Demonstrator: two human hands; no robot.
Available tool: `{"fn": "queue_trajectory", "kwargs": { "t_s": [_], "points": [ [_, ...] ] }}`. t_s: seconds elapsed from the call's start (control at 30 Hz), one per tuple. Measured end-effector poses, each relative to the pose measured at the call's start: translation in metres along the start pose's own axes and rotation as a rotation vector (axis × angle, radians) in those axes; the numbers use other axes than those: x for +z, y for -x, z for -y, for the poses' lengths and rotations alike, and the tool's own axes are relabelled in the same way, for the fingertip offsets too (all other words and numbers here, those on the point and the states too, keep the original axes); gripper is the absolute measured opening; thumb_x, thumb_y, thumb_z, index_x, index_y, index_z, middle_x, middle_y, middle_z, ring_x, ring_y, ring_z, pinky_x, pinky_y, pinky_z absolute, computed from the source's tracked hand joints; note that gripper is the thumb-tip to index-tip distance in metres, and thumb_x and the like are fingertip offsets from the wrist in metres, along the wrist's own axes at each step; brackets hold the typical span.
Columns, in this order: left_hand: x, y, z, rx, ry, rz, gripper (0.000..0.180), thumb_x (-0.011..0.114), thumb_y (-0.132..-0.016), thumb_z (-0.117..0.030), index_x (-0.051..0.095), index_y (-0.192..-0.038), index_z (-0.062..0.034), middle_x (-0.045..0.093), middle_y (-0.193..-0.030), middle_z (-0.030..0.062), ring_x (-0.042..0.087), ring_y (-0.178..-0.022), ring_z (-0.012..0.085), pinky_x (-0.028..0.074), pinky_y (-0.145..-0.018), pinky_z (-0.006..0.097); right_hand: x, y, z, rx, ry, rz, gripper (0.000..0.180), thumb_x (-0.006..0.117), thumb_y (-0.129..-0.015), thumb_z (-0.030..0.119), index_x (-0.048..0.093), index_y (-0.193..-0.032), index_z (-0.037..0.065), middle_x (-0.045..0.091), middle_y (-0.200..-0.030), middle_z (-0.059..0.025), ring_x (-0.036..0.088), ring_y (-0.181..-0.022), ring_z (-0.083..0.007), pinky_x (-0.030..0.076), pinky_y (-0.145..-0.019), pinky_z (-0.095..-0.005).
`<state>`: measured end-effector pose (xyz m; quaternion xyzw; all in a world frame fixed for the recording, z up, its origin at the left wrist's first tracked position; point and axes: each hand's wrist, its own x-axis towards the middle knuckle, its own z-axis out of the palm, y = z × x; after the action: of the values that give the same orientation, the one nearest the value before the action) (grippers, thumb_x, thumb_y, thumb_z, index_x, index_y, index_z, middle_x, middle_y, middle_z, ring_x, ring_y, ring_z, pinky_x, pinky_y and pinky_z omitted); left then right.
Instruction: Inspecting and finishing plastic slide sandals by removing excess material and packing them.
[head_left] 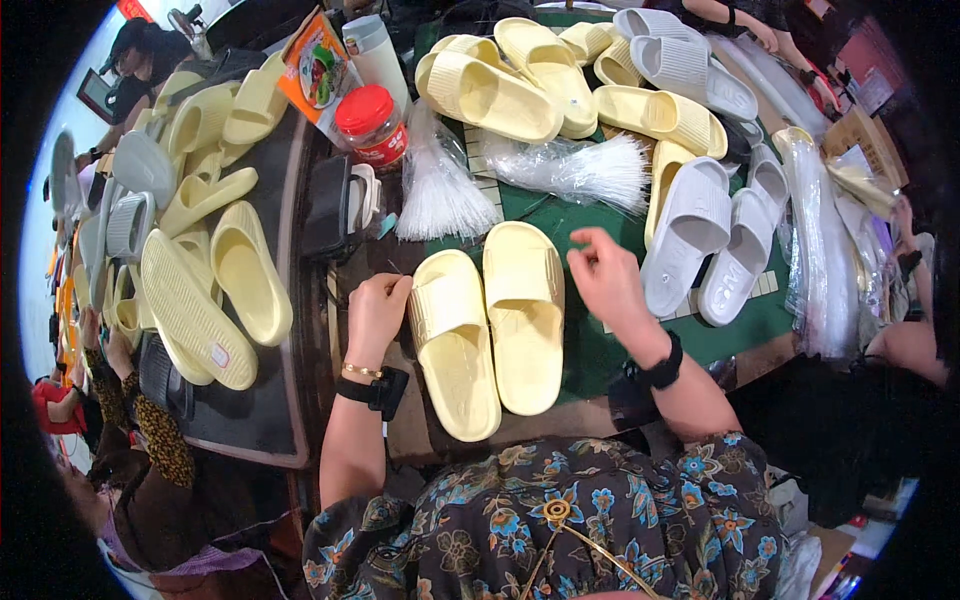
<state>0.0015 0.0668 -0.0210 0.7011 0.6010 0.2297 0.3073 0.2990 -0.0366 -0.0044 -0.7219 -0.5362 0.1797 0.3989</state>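
Observation:
A pair of pale yellow slide slippers lies side by side before me, toes pointing away: the left slipper (462,375) and the right slipper (528,350). My left hand (375,310) is at the outer edge of the left slipper's strap, thumb and finger pinched together; what they hold, if anything, is too small to make out. My right hand (608,280) hovers right of the right slipper, apart from it. Its fingers are loosely bent, with a gap between index finger and thumb and nothing visible in them. Beyond the pair lie two bundles of thin white plastic strands (445,200), (600,172).
More yellow slippers (490,95) and grey slippers (688,225) lie at the back and right. Clear plastic bags (820,250) hang at the far right. A red-lidded jar (370,125) and a black case (332,205) stand back left. Another slipper pile (195,290) covers the left table, where people sit.

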Motion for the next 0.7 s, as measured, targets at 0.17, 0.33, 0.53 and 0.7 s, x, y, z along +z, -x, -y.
{"fn": "queue_trajectory", "kwargs": {
  "t_s": [0.17,0.33,0.53,0.7],
  "points": [
    [0.005,-0.004,-0.002,0.003,-0.015,-0.027,0.029,0.067,-0.084,-0.025,0.072,-0.091,0.0035,0.07,-0.083,0.0215,0.07,-0.078,0.0349,0.054,-0.072,0.039,0.014,-0.049,-0.029,0.231,0.055,0.045,0.032,0.064,-0.085,0.022,0.064,-0.107,0.0,0.07,-0.083,-0.0198,0.069,-0.078,-0.0334,0.054,-0.072,-0.0403],
    [0.009,-0.005,-0.002,0.024,0.001,-0.05,0.027,0.066,-0.083,-0.023,0.072,-0.091,0.0021,0.07,-0.083,0.0203,0.07,-0.078,0.0338,0.054,-0.071,0.038,0.032,-0.066,-0.037,0.227,0.047,0.072,0.025,0.065,-0.082,0.02,0.069,-0.096,-0.001,0.071,-0.084,-0.0182,0.07,-0.079,-0.0293,0.054,-0.074,-0.0378],
    [0.012,-0.004,-0.007,0.056,0.048,-0.094,0.024,0.066,-0.085,-0.022,0.071,-0.088,0.0016,0.069,-0.078,0.0186,0.069,-0.075,0.0328,0.053,-0.068,0.038,0.042,-0.067,-0.027,0.167,-0.086,0.038,0.02,0.065,-0.081,0.016,0.07,-0.09,0.0,0.071,-0.083,-0.0172,0.07,-0.078,-0.0304,0.054,-0.074,-0.0367],
    [0.013,-0.005,-0.011,0.02,0.025,-0.099,0.025,0.068,-0.084,-0.023,0.071,-0.087,0.0015,0.069,-0.079,0.0189,0.069,-0.074,0.0328,0.054,-0.068,0.038,0.046,-0.066,-0.023,0.131,-0.039,0.018,0.021,0.064,-0.082,0.015,0.068,-0.097,0.0,0.071,-0.085,-0.0175,0.07,-0.08,-0.0309,0.054,-0.076,-0.0373]
  ]
}}
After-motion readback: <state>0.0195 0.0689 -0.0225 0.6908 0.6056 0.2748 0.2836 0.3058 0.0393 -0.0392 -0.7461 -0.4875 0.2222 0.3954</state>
